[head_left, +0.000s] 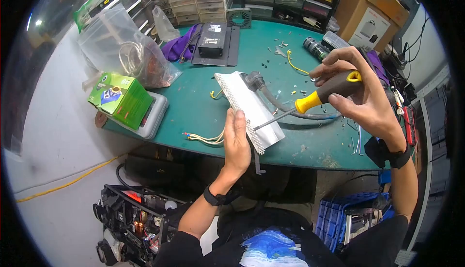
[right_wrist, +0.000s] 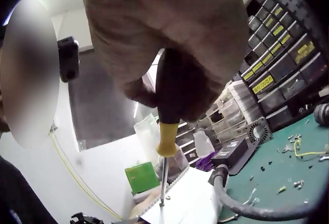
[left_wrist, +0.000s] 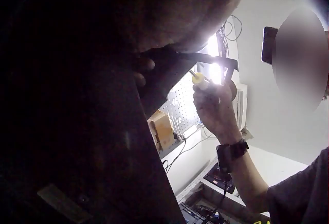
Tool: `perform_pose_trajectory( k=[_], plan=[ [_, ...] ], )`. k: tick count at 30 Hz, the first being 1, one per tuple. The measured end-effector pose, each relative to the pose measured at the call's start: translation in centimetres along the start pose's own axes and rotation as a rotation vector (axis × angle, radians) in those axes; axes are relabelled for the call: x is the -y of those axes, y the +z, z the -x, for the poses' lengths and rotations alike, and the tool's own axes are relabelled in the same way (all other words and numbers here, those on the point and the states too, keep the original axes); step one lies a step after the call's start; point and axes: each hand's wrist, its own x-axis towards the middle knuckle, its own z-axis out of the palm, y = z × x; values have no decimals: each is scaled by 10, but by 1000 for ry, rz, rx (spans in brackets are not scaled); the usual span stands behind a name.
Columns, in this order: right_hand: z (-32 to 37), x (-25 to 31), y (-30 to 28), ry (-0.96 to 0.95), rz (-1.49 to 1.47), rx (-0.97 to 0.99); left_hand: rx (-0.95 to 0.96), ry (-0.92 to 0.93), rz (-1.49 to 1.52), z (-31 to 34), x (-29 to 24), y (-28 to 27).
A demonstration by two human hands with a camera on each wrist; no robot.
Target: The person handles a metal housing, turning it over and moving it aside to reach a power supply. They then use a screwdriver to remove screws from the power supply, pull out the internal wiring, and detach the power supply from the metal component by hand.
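Note:
A white metal case (head_left: 259, 109) with a perforated side stands tilted at the table's front edge. My left hand (head_left: 237, 146) holds it by that perforated side, fingers along the edge. In my right hand (head_left: 370, 97) is a screwdriver (head_left: 307, 102) with a black and yellow handle, thumb and fingers around the grip. The right wrist view shows its shaft (right_wrist: 164, 177) meeting the white face next to a small screw (right_wrist: 168, 198). A thick grey cable (head_left: 272, 100) runs from the connector at the case's far end. Pale wires (head_left: 206, 138) come out on the left.
A green box (head_left: 121, 100) on a grey case and a plastic bag (head_left: 128, 49) stand at the left. A black module (head_left: 211, 39) lies at the back. Small screws (head_left: 294, 92), a yellow wire (head_left: 295, 66) and hex keys (head_left: 357, 138) are scattered at the right.

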Motion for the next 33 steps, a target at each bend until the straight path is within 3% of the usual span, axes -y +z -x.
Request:
perform_pose_trajectory(
  k=[7,9,11,13,15,17,18,19,21,22,24,28,31,32,33],
  plan=[
    [-2,-3,9,-114,-164,-118,34,34,11,0,1,-2],
    [-2,22,-8,437,-101,78,86,17,22,0,2,-6],
    [0,16,1,447,-62,38,105,13,45,-1,-1,-6],
    [3,-9,16,-142,-203,-124,121,10,70,-2,-1,-5],
    [4,-1,10,-113,-172,-136,129,27,68,-2,0,-5],
    [1,21,-6,349,47,33,110,34,40,-1,1,-5],
    [4,9,-5,145,76,-5,90,43,12,-1,1,-4],
    [5,0,1,144,76,-6,91,43,13,-1,1,-4],
    [6,-10,10,-80,-181,-112,94,33,12,0,-1,-4],
    [6,-5,6,-81,-181,-111,93,34,12,0,1,-5],
    [5,10,-7,304,-88,41,139,19,58,-2,6,-8],
    [6,0,-4,110,-108,19,80,40,-24,-1,0,-5],
    [5,7,-3,267,-179,18,105,43,16,-2,2,-5],
    [6,-9,5,-8,-160,-68,108,42,14,-2,2,-6],
    [6,-5,2,-8,-160,-68,110,40,12,-2,2,-6]
  ],
)
